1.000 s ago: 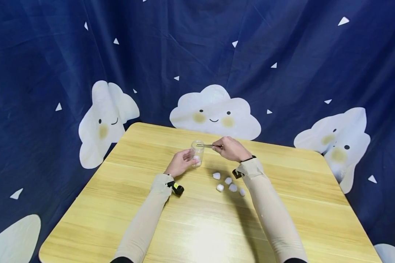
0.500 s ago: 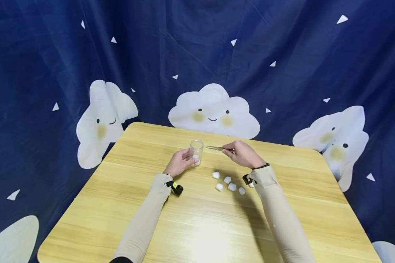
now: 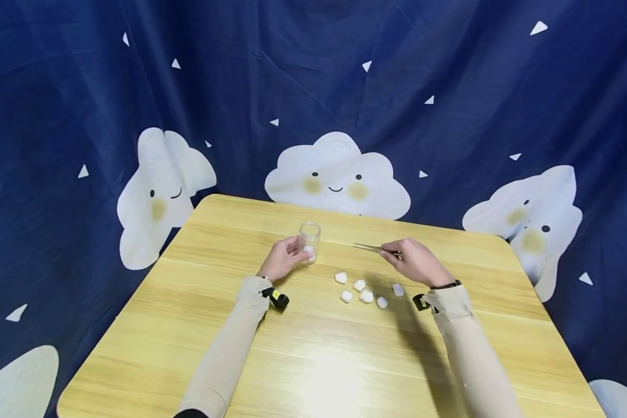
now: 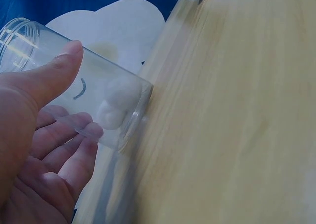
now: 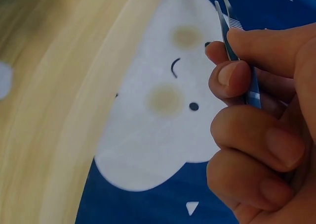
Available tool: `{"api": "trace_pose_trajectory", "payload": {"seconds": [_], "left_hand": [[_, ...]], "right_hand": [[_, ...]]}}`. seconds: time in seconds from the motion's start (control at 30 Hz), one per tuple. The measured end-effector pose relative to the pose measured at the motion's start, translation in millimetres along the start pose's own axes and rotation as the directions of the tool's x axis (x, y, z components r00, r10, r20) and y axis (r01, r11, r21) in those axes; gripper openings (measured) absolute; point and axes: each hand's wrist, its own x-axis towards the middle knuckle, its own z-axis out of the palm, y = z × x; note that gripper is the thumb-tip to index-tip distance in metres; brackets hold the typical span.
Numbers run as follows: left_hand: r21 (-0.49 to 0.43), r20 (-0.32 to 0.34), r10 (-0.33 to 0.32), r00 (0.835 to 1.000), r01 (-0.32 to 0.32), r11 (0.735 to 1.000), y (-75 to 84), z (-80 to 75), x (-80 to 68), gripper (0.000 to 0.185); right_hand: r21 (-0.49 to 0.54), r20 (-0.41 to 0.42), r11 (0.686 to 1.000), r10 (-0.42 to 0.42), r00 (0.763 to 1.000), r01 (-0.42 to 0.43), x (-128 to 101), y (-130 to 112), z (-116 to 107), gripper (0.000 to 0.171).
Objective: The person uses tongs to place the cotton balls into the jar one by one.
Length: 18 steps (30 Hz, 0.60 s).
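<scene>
My left hand (image 3: 282, 259) holds a clear jar (image 3: 310, 233) upright on the table, thumb on one side and fingers on the other. White cotton balls (image 4: 118, 101) lie at the jar's bottom, seen through its wall in the left wrist view. The jar's threaded mouth has no lid on it. My right hand (image 3: 414, 262) pinches metal tweezers (image 3: 370, 248) between thumb and fingers, to the right of the jar. In the right wrist view the tweezers' tips (image 5: 221, 1) stand slightly apart with nothing between them. Several loose cotton balls (image 3: 366, 296) lie on the table between the hands.
The wooden table (image 3: 188, 325) has rounded corners. One cotton ball (image 3: 398, 289) lies apart at the right of the group, near my right wrist. Behind the table hangs a dark blue curtain (image 3: 240, 69) with white clouds and triangles.
My right hand with the tweezers has moved from over the jar's mouth to the right and nearer to me. The left hand and jar stay in place. A cotton ball formerly hidden by the right arm shows now.
</scene>
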Motion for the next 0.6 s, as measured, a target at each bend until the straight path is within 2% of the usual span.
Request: {"api": "trace_pose_trajectory", "payload": {"seconds": [0.27,0.6], "left_hand": [[0.004,-0.005,-0.012,1.0,0.012,1.0,-2.0,-0.2,-2.9,0.068],[0.014,0.002,0.0,1.0,0.0,1.0,-0.3,-0.1,0.4,0.067]], "right_hand": [[-0.036,0.01,0.998,0.047,0.999,-0.046,-25,14,-3,0.014],[-0.036,0.003,0.993,0.112,0.994,-0.111,-51,26,-9,0.025]]}}
